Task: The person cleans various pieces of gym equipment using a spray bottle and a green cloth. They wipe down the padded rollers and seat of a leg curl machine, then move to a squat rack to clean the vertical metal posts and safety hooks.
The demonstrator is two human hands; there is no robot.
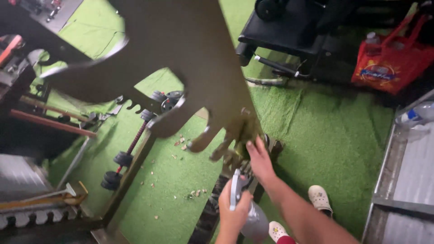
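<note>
two bare hands [260, 160], one grey spray bottle [253, 219], one red tote bag [389, 63], two pale foam clogs [320, 198], one clear plastic water bottle [416, 114], one red-handled dumbbell bar [131, 147]

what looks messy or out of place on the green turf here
Pale crumbs and chips lie scattered over the green turf below the dark metal cutout. The right hand touches the cutout's lower edge; the left hand grips a grey spray bottle.
</note>
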